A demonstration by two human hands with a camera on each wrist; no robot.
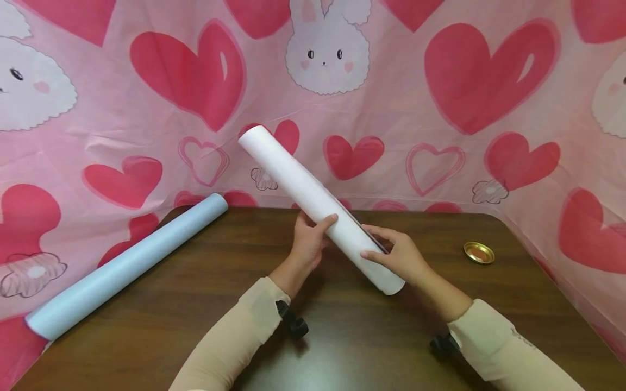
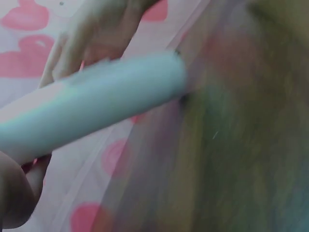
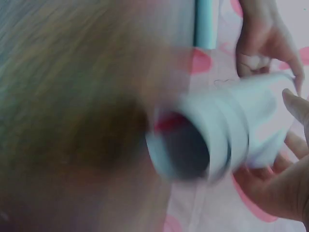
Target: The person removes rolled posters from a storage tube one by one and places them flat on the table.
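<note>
A white rolled-up sheet [image 1: 313, 201] is held aslant above the table, its upper end to the left. My left hand [image 1: 308, 241] grips it near the middle, thumb laid over the front. Nearer the lower end, my right hand [image 1: 398, 252] pinches it between thumb and fingers, and a dark edge line runs along the roll there. In the right wrist view the hollow end of the roll [image 3: 260, 113] shows overlapping layers, with a dark inside and a bit of red. The left wrist view has the roll [image 2: 120, 92] blurred, crossing in front of the fingers.
A long light-blue roll [image 1: 132, 260] lies slantwise along the left edge of the brown wooden table [image 1: 362, 347]. Toward the right edge sits a small gold dish [image 1: 479, 253]. Pink cloth [image 1: 401, 108] with hearts and rabbits hangs behind and around the table.
</note>
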